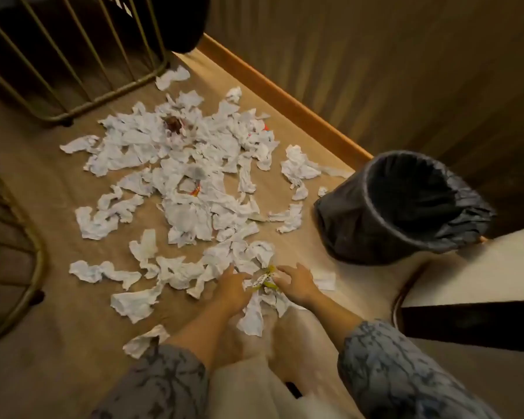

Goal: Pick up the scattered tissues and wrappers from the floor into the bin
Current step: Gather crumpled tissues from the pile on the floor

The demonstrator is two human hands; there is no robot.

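I see my left hand point(232, 287) and right hand point(294, 282) with fingers curled tight around one bunch of tissues point(256, 309) and a yellow wrapper point(265, 279) above the floor point(58, 343).

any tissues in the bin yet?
No. The inside of the bin shows only its dark liner, while the tissues lie spread on the floor.

"Where did the tissues point(176, 164) lie?"
"Spread over the floor point(43, 189), left of the bin point(403, 207), which stood against the wall point(375, 71)."
"And the railing point(73, 55)?"
"Behind the tissues."
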